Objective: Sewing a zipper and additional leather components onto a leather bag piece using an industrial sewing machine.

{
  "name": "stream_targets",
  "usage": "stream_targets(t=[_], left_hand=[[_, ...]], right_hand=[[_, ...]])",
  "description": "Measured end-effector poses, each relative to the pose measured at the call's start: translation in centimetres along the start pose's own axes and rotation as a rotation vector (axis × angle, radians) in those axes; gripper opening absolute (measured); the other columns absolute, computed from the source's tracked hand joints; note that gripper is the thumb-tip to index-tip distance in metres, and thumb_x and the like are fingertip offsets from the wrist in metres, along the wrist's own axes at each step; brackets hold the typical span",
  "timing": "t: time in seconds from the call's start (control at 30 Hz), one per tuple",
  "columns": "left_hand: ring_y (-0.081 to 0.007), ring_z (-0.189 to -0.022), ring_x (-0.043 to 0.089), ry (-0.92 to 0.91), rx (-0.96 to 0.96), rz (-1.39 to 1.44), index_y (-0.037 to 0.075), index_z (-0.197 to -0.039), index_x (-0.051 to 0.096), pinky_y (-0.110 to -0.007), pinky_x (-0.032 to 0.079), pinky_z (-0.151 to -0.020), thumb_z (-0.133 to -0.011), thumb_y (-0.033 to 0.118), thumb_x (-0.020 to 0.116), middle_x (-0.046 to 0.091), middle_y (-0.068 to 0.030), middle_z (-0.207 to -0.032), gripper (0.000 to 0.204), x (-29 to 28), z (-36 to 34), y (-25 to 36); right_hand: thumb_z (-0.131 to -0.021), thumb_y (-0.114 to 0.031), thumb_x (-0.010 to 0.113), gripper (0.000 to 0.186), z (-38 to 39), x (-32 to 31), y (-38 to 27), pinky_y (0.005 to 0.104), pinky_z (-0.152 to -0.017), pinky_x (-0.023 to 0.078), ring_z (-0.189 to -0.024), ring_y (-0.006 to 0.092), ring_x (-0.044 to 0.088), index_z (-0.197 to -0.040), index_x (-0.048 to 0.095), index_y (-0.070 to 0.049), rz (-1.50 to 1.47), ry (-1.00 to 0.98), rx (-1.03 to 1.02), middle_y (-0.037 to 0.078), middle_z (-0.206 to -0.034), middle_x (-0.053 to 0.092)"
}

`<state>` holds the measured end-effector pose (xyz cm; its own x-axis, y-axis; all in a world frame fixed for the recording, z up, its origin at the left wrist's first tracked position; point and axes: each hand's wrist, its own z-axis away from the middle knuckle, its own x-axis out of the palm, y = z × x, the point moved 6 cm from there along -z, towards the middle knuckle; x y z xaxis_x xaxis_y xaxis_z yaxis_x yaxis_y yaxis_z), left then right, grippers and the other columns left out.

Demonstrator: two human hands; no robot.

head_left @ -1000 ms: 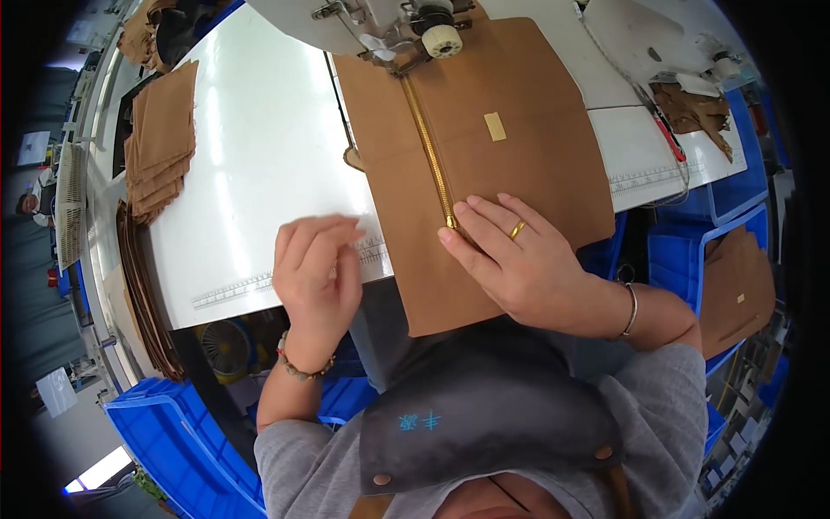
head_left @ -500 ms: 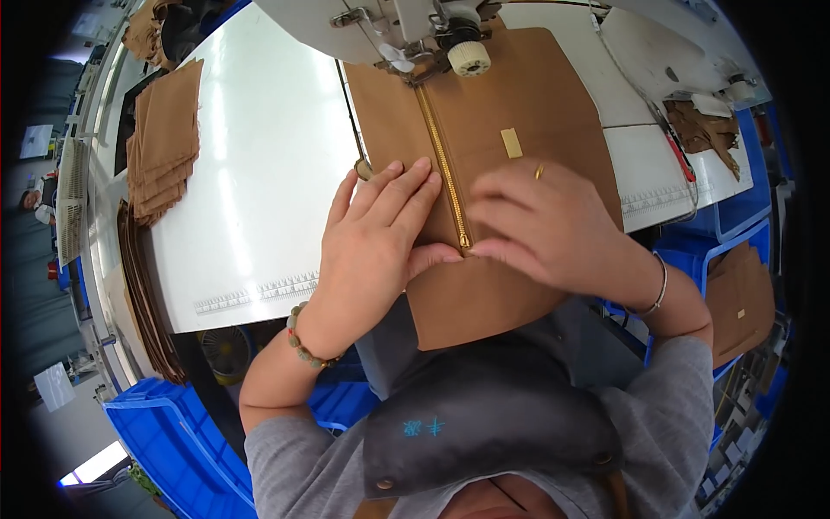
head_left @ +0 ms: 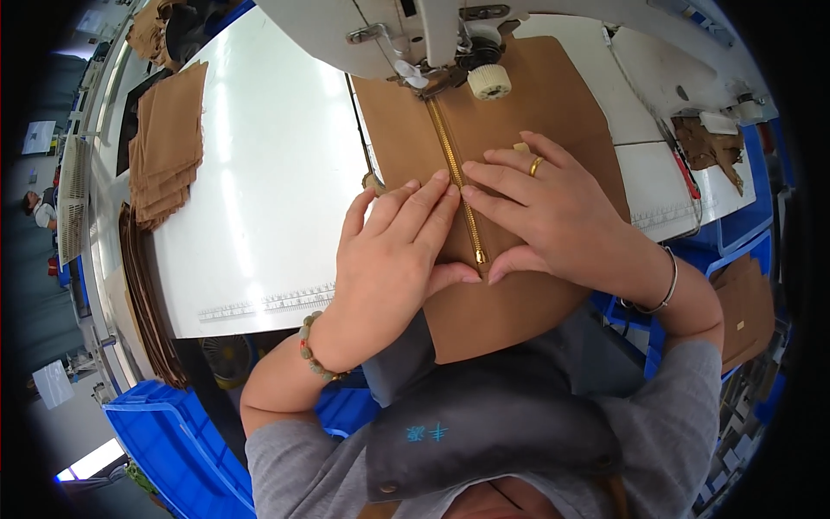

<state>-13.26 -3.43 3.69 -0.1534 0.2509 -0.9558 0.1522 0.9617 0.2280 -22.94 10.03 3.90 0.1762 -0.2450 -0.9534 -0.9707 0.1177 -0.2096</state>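
- Side by side, your left hand [head_left: 385, 251] and right hand [head_left: 553, 212] lie on a brown panel [head_left: 519, 307], one on each side of a gold zipper [head_left: 462, 190].
- Your left fingers are extended, gripping nothing, their tips just beside the zipper's left edge; the thumb points toward its near end.
- Your right fingers are spread and loosely bent, likewise clasping nothing, with a gold ring [head_left: 536, 166] on one and a small tan patch [head_left: 521, 147] partly hidden beneath them.
- Your two thumb tips nearly meet just below the gold slider [head_left: 481, 256].
- The panel stretches from under the sewing machine [head_left: 320, 26], where the zipper's far end sits, to past the edge of the white table [head_left: 268, 190], its near corner above your dark apron [head_left: 493, 432].
- To your left, a fanned stack of brown pieces [head_left: 164, 138] rests on the tabletop; a blue bin [head_left: 173, 441] stands below.
- To your right, crumpled brown scraps [head_left: 711, 151] lie near a red-handled tool [head_left: 692, 182].
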Motion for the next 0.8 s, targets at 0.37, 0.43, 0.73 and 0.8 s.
stream_targets(t=[0.37, 0.43, 0.73, 0.8], left_hand=[[-0.0267, -0.125, 0.061, -0.017, -0.014, -0.053, 0.01, -0.138, 0.067, -0.056, 0.039, -0.117, -0.069, 0.054, 0.082, 0.064, -0.0021, -0.145, 0.083, -0.4, -2.0, -1.7], [-0.0272, -0.122, 0.062, 0.009, -0.008, -0.059, 0.01, -0.138, 0.068, -0.057, 0.038, -0.117, -0.07, 0.055, 0.081, 0.065, -0.0023, -0.143, 0.082, -0.5, -2.6, -2.2], [-0.0282, -0.12, 0.061, 0.028, 0.014, -0.075, 0.009, -0.137, 0.069, -0.055, 0.042, -0.114, -0.072, 0.054, 0.081, 0.065, -0.0037, -0.137, 0.08, -0.3, -4.9, -4.5], [-0.0298, -0.119, 0.061, 0.038, -0.008, 0.003, 0.006, -0.136, 0.07, -0.05, 0.045, -0.109, -0.072, 0.052, 0.083, 0.065, -0.0074, -0.135, 0.079, -0.3, -5.3, -5.1]], right_hand=[[-0.07, -0.058, 0.08, 0.082, -1.3, 0.5, 1.4, 0.0529, -0.116, 0.042, -0.129, 0.0271, 0.058, -0.128, 0.069, -0.001, 0.061, 0.087, -0.036, 0.01, -0.134, 0.064], [-0.071, -0.059, 0.08, 0.082, -1.7, 0.6, 2.0, 0.0527, -0.117, 0.041, -0.13, 0.0274, 0.058, -0.128, 0.069, -0.001, 0.058, 0.105, -0.04, 0.01, -0.134, 0.064], [-0.075, -0.06, 0.078, 0.08, -3.7, 1.3, 4.5, 0.0489, -0.116, 0.042, -0.129, 0.0288, 0.061, -0.131, 0.069, -0.004, 0.056, 0.093, 0.002, 0.011, -0.137, 0.065], [-0.078, -0.059, 0.077, 0.078, -4.0, 1.2, 4.8, 0.0467, -0.115, 0.042, -0.129, 0.0283, 0.061, -0.133, 0.068, -0.005, 0.055, 0.132, -0.002, 0.01, -0.134, 0.066]])
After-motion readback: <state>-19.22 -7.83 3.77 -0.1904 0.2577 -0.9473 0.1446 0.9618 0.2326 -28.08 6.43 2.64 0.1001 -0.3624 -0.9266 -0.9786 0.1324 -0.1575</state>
